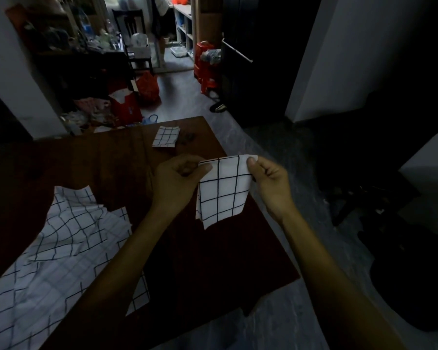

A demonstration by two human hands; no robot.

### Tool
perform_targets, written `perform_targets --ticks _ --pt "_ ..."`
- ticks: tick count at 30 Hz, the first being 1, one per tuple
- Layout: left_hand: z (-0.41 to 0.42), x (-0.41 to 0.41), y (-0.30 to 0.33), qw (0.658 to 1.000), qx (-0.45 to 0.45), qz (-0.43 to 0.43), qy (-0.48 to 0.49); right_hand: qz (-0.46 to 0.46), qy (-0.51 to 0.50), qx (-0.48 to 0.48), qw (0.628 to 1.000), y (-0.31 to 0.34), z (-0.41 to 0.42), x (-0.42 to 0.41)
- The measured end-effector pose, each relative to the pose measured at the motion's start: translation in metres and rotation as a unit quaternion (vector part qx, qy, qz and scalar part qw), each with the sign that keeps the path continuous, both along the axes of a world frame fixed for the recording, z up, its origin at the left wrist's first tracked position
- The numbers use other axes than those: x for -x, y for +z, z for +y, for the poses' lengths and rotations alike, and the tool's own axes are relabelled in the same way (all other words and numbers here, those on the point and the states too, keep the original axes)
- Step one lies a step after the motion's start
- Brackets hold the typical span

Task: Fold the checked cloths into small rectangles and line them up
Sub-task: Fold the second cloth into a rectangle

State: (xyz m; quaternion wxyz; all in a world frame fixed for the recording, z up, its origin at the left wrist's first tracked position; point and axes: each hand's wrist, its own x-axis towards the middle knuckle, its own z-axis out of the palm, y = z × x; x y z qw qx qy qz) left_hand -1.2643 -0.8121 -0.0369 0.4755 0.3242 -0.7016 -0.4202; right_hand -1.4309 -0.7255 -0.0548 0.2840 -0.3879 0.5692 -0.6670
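A folded white cloth with black checks [223, 193] hangs in the air over the dark wooden table [111, 168]. My left hand [180, 178] pinches its top left corner and my right hand [268, 180] pinches its top right corner. One small folded checked rectangle [166, 136] lies flat near the table's far edge. A loose pile of unfolded checked cloths [61, 248] spreads over the table's near left part, partly under my left forearm.
A small dark object [187, 137] sits right of the folded rectangle. The table's right edge runs close to my right hand, with grey floor [276, 311] beyond. Red bags [137, 102] and clutter lie on the floor past the table. A dark chair [379, 198] stands at right.
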Motion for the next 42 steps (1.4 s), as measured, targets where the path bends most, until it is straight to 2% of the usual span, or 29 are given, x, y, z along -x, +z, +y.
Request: perform_targets --ticks 7,15,21,26,31,33,38,42 --pt "-0.005 -0.011 0.0 1.0 -0.006 0.005 -0.006 -0.02 0.025 -0.003 0.999 0.003 0.003 -0.01" --pt "-0.011 -0.035 -0.001 0.999 -0.032 0.028 -0.027 0.01 0.028 -0.003 1.0 0.003 -0.004 -0.036" --pt "-0.022 -0.065 -0.005 0.997 -0.058 0.047 -0.012 0.006 -0.001 -0.006 1.0 0.0 -0.01 -0.068" --pt "-0.033 -0.095 -0.012 0.999 -0.044 0.014 -0.005 0.039 -0.047 -0.006 0.998 -0.007 -0.018 -0.098" --pt "-0.043 -0.11 -0.006 0.987 0.063 -0.143 -0.03 0.102 -0.035 -0.018 0.994 -0.006 -0.031 -0.128" --pt "-0.046 -0.114 -0.002 0.979 0.095 -0.176 -0.046 0.112 -0.032 -0.015 0.993 -0.003 -0.034 -0.138" --pt "-0.049 -0.125 -0.006 0.986 0.091 -0.131 -0.053 0.133 -0.063 -0.012 0.989 -0.004 -0.041 -0.158" --pt "-0.047 -0.133 -0.011 0.984 0.098 -0.135 -0.059 0.252 -0.095 -0.013 0.963 -0.016 -0.043 -0.163"
